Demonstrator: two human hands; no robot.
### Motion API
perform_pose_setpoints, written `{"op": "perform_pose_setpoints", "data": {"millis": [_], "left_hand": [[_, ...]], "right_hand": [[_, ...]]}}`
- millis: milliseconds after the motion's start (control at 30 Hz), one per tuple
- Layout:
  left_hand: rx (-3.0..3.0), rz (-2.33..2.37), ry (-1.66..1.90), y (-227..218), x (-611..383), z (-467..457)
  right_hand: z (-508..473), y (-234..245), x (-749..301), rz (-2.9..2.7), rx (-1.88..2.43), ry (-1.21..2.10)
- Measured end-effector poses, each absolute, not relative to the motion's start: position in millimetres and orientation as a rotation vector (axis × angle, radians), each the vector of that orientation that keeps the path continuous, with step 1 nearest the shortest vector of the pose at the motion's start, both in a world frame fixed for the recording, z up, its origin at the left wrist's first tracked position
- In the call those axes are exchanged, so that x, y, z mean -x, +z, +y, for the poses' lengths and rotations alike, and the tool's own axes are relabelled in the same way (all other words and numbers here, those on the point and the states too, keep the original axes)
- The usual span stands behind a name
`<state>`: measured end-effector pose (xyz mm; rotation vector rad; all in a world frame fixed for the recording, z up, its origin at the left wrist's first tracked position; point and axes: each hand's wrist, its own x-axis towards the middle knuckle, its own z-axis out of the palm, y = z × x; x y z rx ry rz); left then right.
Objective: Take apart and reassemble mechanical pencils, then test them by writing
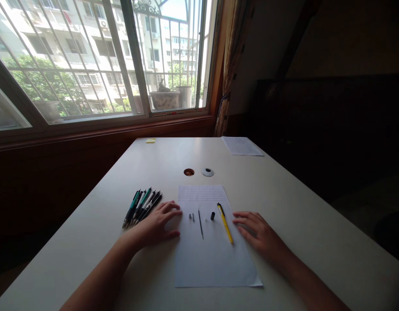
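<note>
A sheet of paper (215,263) with writing along its top lies on the table between my hands. On it rest a yellow pen barrel with a black clip (225,224), a thin dark pen refill (200,223), a short black grip sleeve (212,215), a small metal tip (190,216), a tiny spring-like piece (193,217) and a faint whitish bit. My left hand (163,222) lies at the paper's left edge, fingers spread and holding nothing. Beside the right edge, close to the yellow barrel, my right hand (254,229) rests with fingers stretched out, also holding nothing.
A bunch of several pens (141,207) lies left of my left hand. Farther back are a round cable hole (189,172) and its cover (207,172). Written sheets (243,146) and a yellow sticky pad (150,141) lie near the far edge, below a barred window.
</note>
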<state>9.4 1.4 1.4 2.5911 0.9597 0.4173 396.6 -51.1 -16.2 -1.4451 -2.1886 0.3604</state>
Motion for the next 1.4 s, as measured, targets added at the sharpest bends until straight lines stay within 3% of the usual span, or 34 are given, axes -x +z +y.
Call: {"op": "perform_pose_setpoints", "data": {"millis": [867,1400], "left_hand": [[-2.629,0.924,0.472,-3.6,-8.0,3.6],[-2.626,0.952,0.421,-2.8,-8.7,3.4]], "right_hand": [[-52.8,-13.8,-395.1,-2.169,1.458,0.375],[-56.2,-12.1,-391.2,-2.361,1.319,0.224]]}}
